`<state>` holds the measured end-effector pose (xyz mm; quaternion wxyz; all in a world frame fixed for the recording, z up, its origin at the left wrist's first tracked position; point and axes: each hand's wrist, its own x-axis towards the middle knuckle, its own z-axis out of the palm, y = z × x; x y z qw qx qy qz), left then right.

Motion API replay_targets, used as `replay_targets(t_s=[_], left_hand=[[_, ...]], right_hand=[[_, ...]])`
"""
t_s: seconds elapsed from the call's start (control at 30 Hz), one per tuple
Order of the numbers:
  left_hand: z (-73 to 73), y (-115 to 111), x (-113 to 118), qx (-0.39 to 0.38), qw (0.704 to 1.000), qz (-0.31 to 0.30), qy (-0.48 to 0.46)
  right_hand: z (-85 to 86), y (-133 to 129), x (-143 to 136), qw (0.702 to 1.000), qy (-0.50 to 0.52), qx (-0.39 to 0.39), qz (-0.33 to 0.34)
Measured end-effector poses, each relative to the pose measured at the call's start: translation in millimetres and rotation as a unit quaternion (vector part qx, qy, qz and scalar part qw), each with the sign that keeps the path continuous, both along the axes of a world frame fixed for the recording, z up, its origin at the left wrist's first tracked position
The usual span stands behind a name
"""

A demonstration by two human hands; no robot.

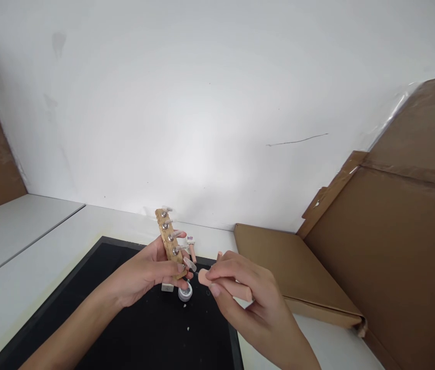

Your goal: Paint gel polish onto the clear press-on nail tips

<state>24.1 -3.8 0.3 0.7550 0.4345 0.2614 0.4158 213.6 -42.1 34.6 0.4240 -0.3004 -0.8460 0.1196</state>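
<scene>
My left hand (pixel 142 272) is closed around a wooden strip (pixel 168 234), which is held tilted above the black mat. A row of metal studs along the strip carries clear false nail tips (pixel 190 264), the nearest one facing my right hand. My right hand (pixel 253 293) pinches a pink brush handle (pixel 204 277), its end close to that nearest nail tip. A second pink cylinder (pixel 238 290) sits in the same fingers. Below the strip, a small round jar (pixel 185 292) stands on the mat, beside a small pale block (pixel 167 288).
The black mat (pixel 132 329) lies on a white table (pixel 67 226). Behind the strip is a pink-and-white item (pixel 192 249). A flat cardboard box (pixel 279 257) lies to the right, near a cardboard side panel (pixel 402 236). A white wall (pixel 186 113) rises behind.
</scene>
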Motion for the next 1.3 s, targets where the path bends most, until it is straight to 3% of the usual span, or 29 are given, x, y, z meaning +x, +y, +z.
replay_targets(t_s=[1.3], left_hand=[[2.9, -3.9, 2.3, -0.004, 1.0, 0.001, 0.005]], right_hand=[[-4.2, 0.4, -0.2, 1.0, -0.001, -0.008, 0.014]])
